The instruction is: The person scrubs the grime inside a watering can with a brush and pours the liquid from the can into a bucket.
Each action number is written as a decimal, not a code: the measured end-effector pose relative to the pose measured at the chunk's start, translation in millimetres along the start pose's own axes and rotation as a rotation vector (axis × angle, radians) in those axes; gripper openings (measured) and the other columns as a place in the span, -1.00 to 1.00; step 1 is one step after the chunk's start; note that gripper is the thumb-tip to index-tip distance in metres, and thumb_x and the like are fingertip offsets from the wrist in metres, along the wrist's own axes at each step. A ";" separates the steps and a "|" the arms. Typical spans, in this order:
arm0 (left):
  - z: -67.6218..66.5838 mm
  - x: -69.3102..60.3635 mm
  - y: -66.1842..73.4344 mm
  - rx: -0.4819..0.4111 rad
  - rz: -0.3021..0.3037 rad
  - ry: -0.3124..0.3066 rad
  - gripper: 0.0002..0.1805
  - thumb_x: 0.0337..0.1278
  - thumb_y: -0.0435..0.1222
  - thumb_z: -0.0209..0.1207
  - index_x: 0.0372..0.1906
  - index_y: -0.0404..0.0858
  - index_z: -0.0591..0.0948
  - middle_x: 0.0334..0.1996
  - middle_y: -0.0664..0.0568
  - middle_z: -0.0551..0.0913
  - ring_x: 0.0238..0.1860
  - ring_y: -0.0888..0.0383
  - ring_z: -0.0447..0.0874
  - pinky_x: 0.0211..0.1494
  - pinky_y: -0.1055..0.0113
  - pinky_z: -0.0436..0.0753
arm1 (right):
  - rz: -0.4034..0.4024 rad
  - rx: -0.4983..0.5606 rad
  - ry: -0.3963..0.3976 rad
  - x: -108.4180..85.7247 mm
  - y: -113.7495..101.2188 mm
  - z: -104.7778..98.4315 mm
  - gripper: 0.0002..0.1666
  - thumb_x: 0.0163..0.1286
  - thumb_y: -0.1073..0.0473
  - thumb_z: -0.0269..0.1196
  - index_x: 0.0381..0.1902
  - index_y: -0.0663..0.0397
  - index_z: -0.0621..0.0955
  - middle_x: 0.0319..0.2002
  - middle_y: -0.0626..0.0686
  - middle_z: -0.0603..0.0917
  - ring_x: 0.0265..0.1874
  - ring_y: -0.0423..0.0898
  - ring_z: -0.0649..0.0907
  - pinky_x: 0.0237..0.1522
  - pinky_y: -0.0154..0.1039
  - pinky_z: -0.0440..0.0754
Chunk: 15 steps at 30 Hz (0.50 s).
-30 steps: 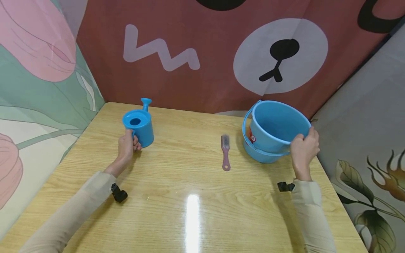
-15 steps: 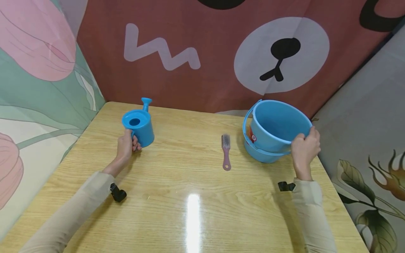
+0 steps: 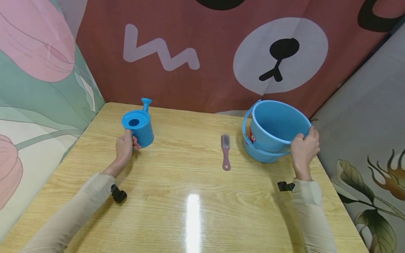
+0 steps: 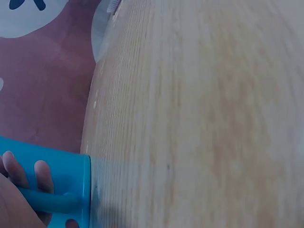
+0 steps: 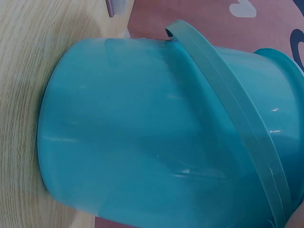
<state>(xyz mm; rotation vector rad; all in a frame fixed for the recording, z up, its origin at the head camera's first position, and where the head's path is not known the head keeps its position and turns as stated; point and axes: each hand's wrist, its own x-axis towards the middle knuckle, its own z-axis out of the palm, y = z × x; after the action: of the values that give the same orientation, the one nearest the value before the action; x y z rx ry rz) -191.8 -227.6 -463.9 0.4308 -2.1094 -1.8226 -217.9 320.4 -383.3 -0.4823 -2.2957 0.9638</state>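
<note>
On the table's left side is a blue watering can (image 3: 144,131), its spout toward the back. My left hand (image 3: 124,146) grips its handle; the left wrist view shows the fingers (image 4: 43,176) curled round the handle (image 4: 52,202). At the back right sits a light blue bucket (image 3: 267,131), its mouth facing up and its bail (image 3: 244,124) hanging down around the side. My right hand (image 3: 304,147) grips the bucket's rim at the right. In the right wrist view the bucket's wall (image 5: 118,128) fills most of the frame, and only a sliver of the hand shows.
A purple brush (image 3: 226,154) lies between the watering can and the bucket, bristle end toward the back. The wooden table (image 3: 158,196) meets a printed brown cloth (image 3: 218,80) behind and a grey printed cloth (image 3: 354,116) at the right.
My left hand and the watering can have shifted very slightly to the left. The right hand, bucket and brush show no visible movement.
</note>
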 end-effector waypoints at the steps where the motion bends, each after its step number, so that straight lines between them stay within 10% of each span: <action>1: 0.0 -0.5 -0.1 0.006 0.008 0.000 -0.48 0.43 -0.10 -0.25 -0.60 -0.29 0.46 -0.74 0.15 0.48 -0.65 0.22 0.55 -0.41 0.35 0.59 | -0.001 0.000 0.001 0.0 0.1 -0.1 -0.35 0.48 0.22 -0.18 0.50 0.25 0.18 0.45 0.28 0.23 0.40 0.33 0.22 0.38 0.27 0.05; 15: -2.9 -3.4 -0.1 0.057 0.072 0.061 -0.48 0.43 -0.07 -0.16 -0.53 -0.36 0.51 -0.66 0.11 0.52 -0.50 0.14 0.48 -0.20 0.32 0.41 | 0.041 0.000 -0.078 2.2 -2.2 -4.9 -0.32 0.49 0.20 -0.24 0.54 0.23 0.07 0.50 0.25 0.11 0.46 0.25 0.11 0.42 0.24 -0.09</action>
<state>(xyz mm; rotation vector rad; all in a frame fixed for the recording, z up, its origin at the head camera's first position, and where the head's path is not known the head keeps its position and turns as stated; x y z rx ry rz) -187.5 -228.8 -463.7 0.4140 -2.1126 -1.6920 -216.6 322.6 -378.1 -0.5023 -2.3633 1.0188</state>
